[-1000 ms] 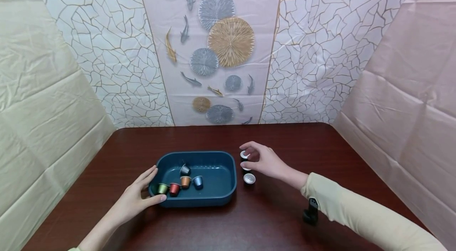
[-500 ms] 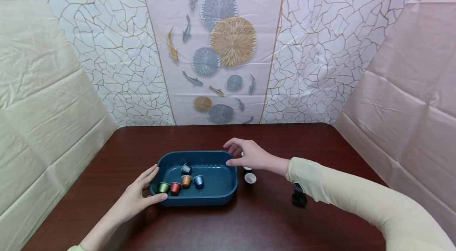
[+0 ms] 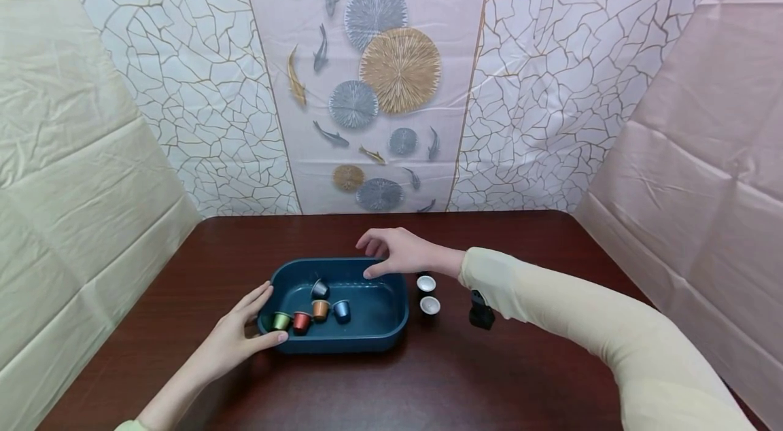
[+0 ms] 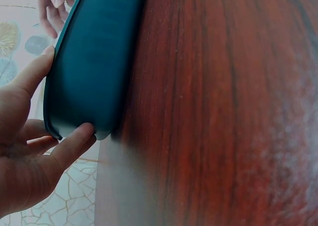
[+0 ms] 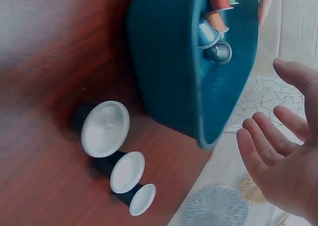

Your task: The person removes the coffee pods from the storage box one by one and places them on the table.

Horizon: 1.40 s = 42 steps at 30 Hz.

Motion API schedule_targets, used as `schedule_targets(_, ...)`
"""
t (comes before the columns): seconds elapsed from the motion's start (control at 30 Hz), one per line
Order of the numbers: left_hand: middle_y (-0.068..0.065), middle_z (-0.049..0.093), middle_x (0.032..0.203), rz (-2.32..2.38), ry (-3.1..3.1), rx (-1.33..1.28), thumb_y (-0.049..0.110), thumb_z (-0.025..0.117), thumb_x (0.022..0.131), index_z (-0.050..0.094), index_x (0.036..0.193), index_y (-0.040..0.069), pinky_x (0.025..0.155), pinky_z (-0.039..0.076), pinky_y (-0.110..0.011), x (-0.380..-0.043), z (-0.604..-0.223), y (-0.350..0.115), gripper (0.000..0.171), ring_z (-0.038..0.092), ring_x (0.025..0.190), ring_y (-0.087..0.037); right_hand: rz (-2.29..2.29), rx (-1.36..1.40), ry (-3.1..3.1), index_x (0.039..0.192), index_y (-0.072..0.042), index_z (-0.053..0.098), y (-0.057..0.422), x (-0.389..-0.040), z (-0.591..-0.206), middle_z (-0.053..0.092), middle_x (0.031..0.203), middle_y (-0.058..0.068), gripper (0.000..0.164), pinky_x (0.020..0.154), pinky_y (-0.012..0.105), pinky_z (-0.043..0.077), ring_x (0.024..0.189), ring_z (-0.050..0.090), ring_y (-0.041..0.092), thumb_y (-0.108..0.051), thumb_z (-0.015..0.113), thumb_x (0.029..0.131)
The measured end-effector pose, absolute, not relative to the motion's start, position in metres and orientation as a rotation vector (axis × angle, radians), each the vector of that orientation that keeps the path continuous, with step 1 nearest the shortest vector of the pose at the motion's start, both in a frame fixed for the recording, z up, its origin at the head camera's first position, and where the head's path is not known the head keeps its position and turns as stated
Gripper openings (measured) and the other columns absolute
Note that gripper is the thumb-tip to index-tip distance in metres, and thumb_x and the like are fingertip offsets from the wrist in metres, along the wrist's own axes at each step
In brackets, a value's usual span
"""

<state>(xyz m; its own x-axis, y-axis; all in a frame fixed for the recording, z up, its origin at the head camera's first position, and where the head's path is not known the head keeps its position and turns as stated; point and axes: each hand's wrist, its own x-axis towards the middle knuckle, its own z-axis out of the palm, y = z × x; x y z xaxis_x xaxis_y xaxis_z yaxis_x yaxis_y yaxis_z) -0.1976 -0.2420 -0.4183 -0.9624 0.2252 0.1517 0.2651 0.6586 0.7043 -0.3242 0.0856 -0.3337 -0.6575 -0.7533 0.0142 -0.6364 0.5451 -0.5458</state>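
A dark teal tray (image 3: 373, 346) stands on the table, with green (image 3: 281, 322), red (image 3: 301, 323), orange (image 3: 321, 311), blue (image 3: 342, 311) and dark grey (image 3: 320, 289) coffee capsules inside. My left hand (image 3: 235, 332) rests spread across the tray's left end, thumb at the near rim, fingertips against the end wall. Over the tray's far right corner hovers my right hand (image 3: 397, 253), its fingers loosely bent. The right wrist view shows nothing in that hand. Beside the tray's right end, three black coffee capsules (image 5: 105, 129) stand in a row, pale lids upward; my right wrist mostly covers the farthest in the head view.
The brown wooden table (image 3: 342, 390) extends around the tray. Behind it hangs a patterned cloth (image 3: 379, 145), and plain cloth sheets (image 3: 691, 179) close off both sides. A small black device (image 3: 481, 312) hangs beneath the right sleeve.
My right hand has moved left and slightly up, from above the black capsules to over the tray's far right corner. The left hand keeps its place on the tray.
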Motion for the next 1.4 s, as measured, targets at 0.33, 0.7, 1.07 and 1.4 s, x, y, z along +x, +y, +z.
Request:
schedule_targets(0.33,-0.021,0.027,0.161,-1.217,-2.817,-0.411,0.035,0.077,0.085,0.031,0.152,-0.005,0.090,0.058,-0.039,-0.199,-0.419,-0.243,0.090,0.041,0.141,-0.043,-0.513,-1.254,2.373,0.138,-0.010,0.054,0.051,-0.341,-0.325,0.064,0.129,0.014,0.055,0.090,0.028,0.056,0.105,0.068,0.017,-0.028,0.073,0.089)
schedule_targets(0.7,-0.021,0.027,0.161,-1.214,-2.820,-0.413,0.036,0.076,0.086,0.031,0.152,-0.004,0.091,0.058,-0.040,-0.199,-0.419,-0.244,0.090,0.040,0.141,-0.043,-0.314,-1.240,2.215,0.144,-0.015,0.049,0.009,-0.356,-0.336,0.057,0.141,0.011,0.062,0.096,0.028,0.054,0.120,0.064,0.022,-0.023,0.075,0.088)
schedule_targets(1.07,-0.021,0.029,0.160,-1.193,-2.799,-0.424,0.036,0.077,0.085,0.034,0.151,-0.004,0.091,0.058,-0.040,-0.197,-0.419,-0.244,0.088,0.040,0.141,-0.043,-0.189,-1.239,2.291,0.138,-0.022,0.056,-0.022,-0.360,-0.351,0.063,0.133,0.003,0.057,0.096,0.029,0.053,0.115,0.063,0.012,-0.026,0.078,0.086)
schedule_targets(1.4,-0.021,0.028,0.161,-1.241,-2.805,-0.414,0.034,0.077,0.086,0.032,0.152,-0.004,0.091,0.058,-0.038,-0.198,-0.420,-0.244,0.088,0.042,0.140,-0.043,-0.234,-1.274,2.279,0.133,-0.018,0.061,-0.039,-0.360,-0.365,0.067,0.127,0.002,0.046,0.096,0.027,0.053,0.114,0.062,0.011,-0.021,0.075,0.089)
